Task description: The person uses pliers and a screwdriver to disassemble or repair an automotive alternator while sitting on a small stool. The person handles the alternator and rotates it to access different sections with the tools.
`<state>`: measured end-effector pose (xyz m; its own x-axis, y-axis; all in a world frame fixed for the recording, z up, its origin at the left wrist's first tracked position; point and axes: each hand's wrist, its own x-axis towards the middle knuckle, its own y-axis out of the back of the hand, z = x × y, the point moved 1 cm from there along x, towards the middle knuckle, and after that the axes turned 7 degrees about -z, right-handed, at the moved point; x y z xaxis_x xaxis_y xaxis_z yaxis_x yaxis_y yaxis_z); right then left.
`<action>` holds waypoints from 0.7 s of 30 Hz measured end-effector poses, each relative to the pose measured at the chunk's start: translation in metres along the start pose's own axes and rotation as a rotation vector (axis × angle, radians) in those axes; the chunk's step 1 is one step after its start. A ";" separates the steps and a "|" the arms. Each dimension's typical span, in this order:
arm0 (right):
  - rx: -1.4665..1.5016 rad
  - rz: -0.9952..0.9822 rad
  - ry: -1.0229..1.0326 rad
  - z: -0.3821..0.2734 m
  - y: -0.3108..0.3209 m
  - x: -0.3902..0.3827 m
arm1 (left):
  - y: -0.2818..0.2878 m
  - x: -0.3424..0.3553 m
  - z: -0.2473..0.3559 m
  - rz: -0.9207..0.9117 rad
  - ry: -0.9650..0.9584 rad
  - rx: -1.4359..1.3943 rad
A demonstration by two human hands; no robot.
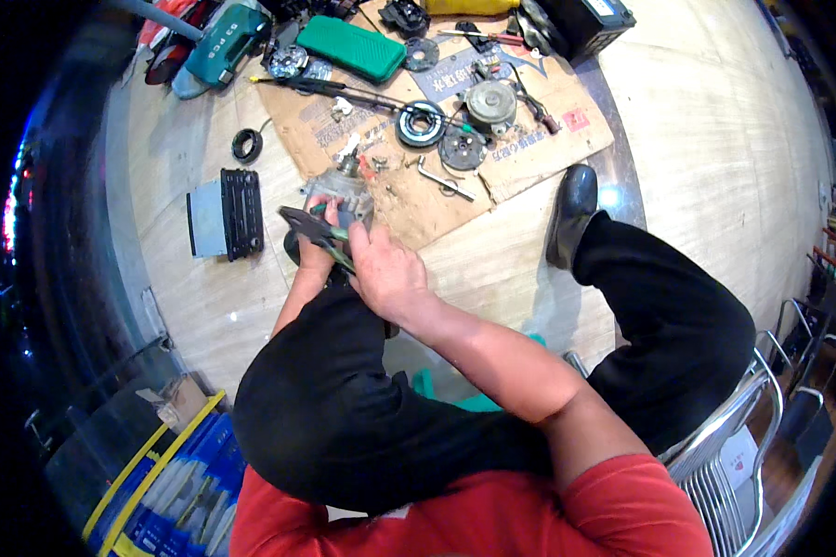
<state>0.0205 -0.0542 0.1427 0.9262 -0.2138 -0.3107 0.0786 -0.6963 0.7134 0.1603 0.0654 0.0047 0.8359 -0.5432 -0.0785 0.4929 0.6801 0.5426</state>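
Below the cardboard's middle, my right hand (387,274) is closed on a pair of dark-jawed pliers with green handles (302,225), held at a slant. My left hand (314,262) is just behind them, its fingers curled against a grey metal part (348,190) with a shaft on top; whether it also grips a handle is hidden by the pliers. Small loose parts and an L-shaped wrench (446,181) lie beside the metal part on the cardboard (557,153).
Beyond lie a ringed pulley (420,123), a round housing (490,102), a green case (351,48), long black rods and a battery (599,19). A boxy car stereo (225,213) rests at left. My bent legs (664,325) flank the work; a metal chair (715,446) stands at lower right.
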 end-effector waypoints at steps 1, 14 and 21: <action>0.018 0.060 0.064 -0.003 0.003 -0.003 | 0.001 0.000 0.003 0.004 -0.033 0.029; 0.006 -0.010 0.015 0.000 0.008 0.006 | 0.003 -0.006 0.017 0.010 0.026 -0.043; 0.031 -0.001 0.047 -0.002 0.007 0.003 | -0.001 -0.003 0.015 0.035 -0.003 0.003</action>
<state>0.0245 -0.0589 0.1481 0.9424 -0.1809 -0.2813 0.0691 -0.7174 0.6932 0.1543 0.0590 0.0167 0.8518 -0.5208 -0.0568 0.4628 0.6973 0.5473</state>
